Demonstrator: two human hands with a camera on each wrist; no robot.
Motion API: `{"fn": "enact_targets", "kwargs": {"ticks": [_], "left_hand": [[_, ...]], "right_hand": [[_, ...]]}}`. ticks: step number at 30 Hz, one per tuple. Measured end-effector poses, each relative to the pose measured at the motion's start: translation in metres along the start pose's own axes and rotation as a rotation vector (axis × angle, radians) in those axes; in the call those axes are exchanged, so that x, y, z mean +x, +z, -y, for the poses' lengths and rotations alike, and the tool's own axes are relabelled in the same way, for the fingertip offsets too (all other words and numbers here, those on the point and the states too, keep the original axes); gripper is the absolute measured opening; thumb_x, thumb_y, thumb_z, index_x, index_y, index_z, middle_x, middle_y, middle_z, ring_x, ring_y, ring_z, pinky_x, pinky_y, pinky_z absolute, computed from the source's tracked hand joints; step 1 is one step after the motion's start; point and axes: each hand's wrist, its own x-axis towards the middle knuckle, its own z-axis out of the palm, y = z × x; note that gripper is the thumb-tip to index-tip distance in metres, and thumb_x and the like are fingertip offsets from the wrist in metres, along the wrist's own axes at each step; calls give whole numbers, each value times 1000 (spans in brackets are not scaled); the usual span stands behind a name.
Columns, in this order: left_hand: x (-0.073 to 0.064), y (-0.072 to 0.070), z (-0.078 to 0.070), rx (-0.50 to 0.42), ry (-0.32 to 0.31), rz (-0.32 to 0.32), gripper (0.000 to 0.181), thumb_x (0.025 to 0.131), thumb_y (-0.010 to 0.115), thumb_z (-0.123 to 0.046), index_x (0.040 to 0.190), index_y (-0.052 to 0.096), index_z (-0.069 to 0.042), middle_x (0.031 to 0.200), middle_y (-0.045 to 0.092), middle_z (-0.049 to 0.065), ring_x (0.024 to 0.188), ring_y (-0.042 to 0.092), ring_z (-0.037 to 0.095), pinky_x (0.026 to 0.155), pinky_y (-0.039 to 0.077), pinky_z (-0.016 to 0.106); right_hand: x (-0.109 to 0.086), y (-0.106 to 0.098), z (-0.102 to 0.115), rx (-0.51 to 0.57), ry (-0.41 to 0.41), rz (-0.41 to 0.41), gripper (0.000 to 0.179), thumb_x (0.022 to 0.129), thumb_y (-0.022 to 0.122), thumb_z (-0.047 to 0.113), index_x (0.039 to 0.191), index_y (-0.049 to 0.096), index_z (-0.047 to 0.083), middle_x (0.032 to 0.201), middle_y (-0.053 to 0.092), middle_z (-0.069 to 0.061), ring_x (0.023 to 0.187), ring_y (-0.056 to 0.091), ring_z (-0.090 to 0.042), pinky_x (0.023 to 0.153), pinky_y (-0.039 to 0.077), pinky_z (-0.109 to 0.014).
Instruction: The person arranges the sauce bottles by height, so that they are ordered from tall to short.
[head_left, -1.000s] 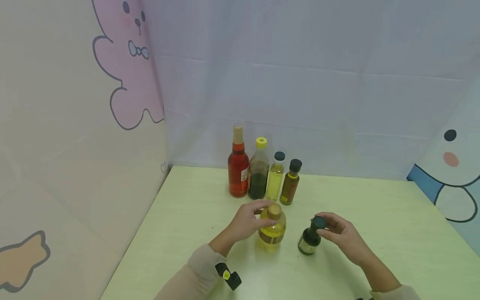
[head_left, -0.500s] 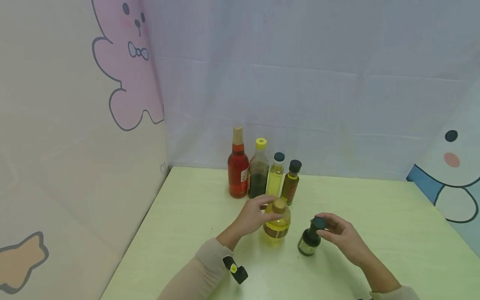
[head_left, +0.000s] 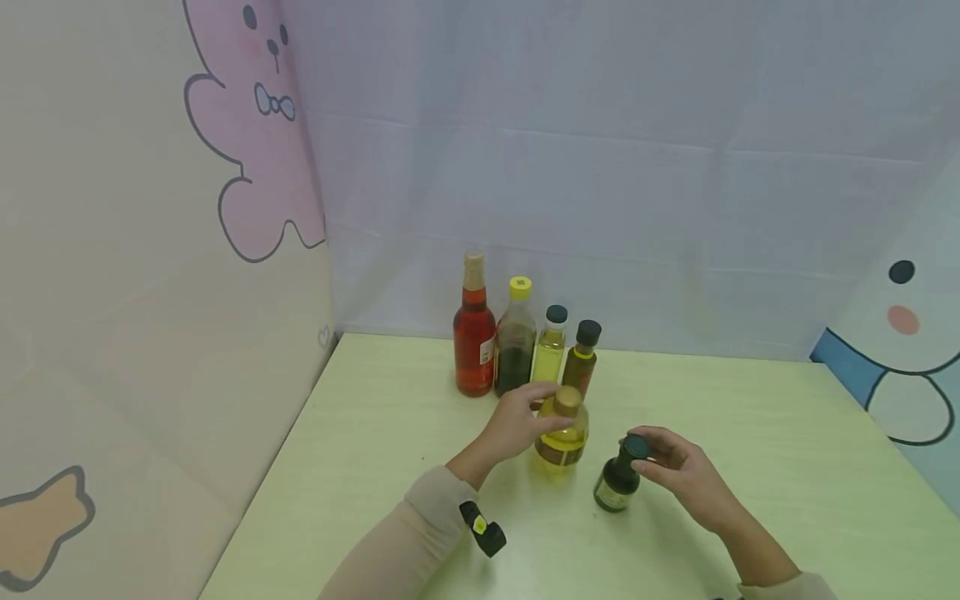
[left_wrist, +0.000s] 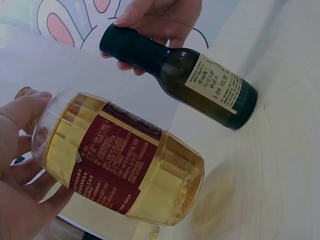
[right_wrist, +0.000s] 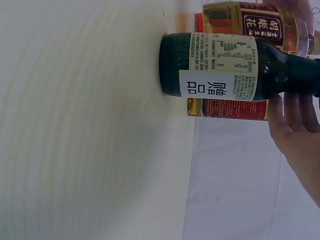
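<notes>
My left hand (head_left: 513,427) grips a squat bottle of golden cooking oil (head_left: 562,442) around its neck and shoulder, just below the gold cap. In the left wrist view that oil bottle (left_wrist: 117,155), with a dark red label, hangs tilted a little above the tabletop. My right hand (head_left: 686,479) pinches the capped neck of a small dark green bottle (head_left: 615,485). This green bottle stands on the table to the right of the oil bottle, its pale label showing in the right wrist view (right_wrist: 220,65).
Behind the oil bottle stand a tall red bottle (head_left: 474,350), a yellow-capped bottle (head_left: 515,358) with dark liquid, a slim pale-yellow oil bottle (head_left: 549,354) and a brown bottle (head_left: 579,367), in a row on the pale table (head_left: 360,433). Cloth walls border the table.
My left hand has moved the oil bottle right and toward the back row, now partly covering the brown bottle. The right hand and green bottle have stayed in place.
</notes>
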Motion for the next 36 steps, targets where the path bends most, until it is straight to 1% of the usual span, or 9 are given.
{"fn": "enact_targets", "kwargs": {"ticks": [6, 10, 17, 21, 23, 25, 31, 36], "left_hand": [[8, 2, 1, 21, 22, -20, 49, 85, 78, -24, 129, 64, -9, 129, 61, 0, 117, 55, 17, 94, 47, 29], [13, 5, 0, 14, 37, -24, 46, 85, 78, -23, 127, 65, -10, 128, 62, -1, 116, 55, 15, 94, 47, 28], [23, 12, -5, -3, 38, -20, 46, 85, 78, -21, 127, 65, -10, 129, 61, 0, 116, 55, 15, 92, 47, 27], [27, 17, -9, -9, 21, -17, 46, 86, 77, -22, 129, 64, -11, 129, 60, -1, 115, 55, 16, 92, 47, 28], [30, 20, -10, -10, 20, -16, 46, 87, 77, -23, 129, 64, -11, 128, 61, -1, 115, 55, 16, 94, 47, 29], [32, 23, -10, -8, 27, -18, 46, 87, 77, -23, 129, 64, -11, 127, 61, -1, 116, 55, 15, 95, 46, 30], [39, 29, -11, 27, 52, -20, 46, 87, 77, -24, 129, 64, -11, 130, 60, -1, 120, 52, 14, 99, 43, 30], [46, 35, -12, 25, 73, -10, 46, 87, 76, -24, 129, 63, -10, 131, 59, 1, 121, 52, 14, 101, 41, 29]], "right_hand": [[1, 2, 0, 25, -23, 6, 33, 96, 58, -2, 128, 51, -6, 118, 63, 1, 106, 61, -11, 85, 52, -25], [1, 2, 1, 34, -33, 12, 32, 96, 57, -3, 127, 53, -2, 119, 63, 1, 106, 61, -11, 85, 52, -25], [0, 2, 2, 13, -7, -2, 35, 96, 59, -1, 128, 48, -11, 118, 64, 1, 106, 62, -11, 85, 52, -25], [-1, 2, 3, 5, -13, -3, 31, 96, 58, -1, 127, 54, -3, 117, 64, 2, 105, 62, -11, 84, 52, -25], [-1, 3, 4, 4, -13, -6, 30, 96, 58, -1, 126, 56, 4, 117, 63, 1, 105, 62, -11, 84, 52, -25], [-1, 3, 4, 6, -8, -9, 30, 96, 58, -1, 125, 57, 5, 117, 63, 1, 105, 62, -12, 84, 52, -25], [0, 2, 3, 12, -17, -1, 34, 95, 58, -3, 127, 49, -10, 117, 63, 1, 104, 62, -12, 84, 52, -25], [0, 2, 3, 21, -24, 6, 36, 96, 56, -4, 128, 45, -15, 117, 63, 2, 104, 62, -11, 84, 52, -25]]}}
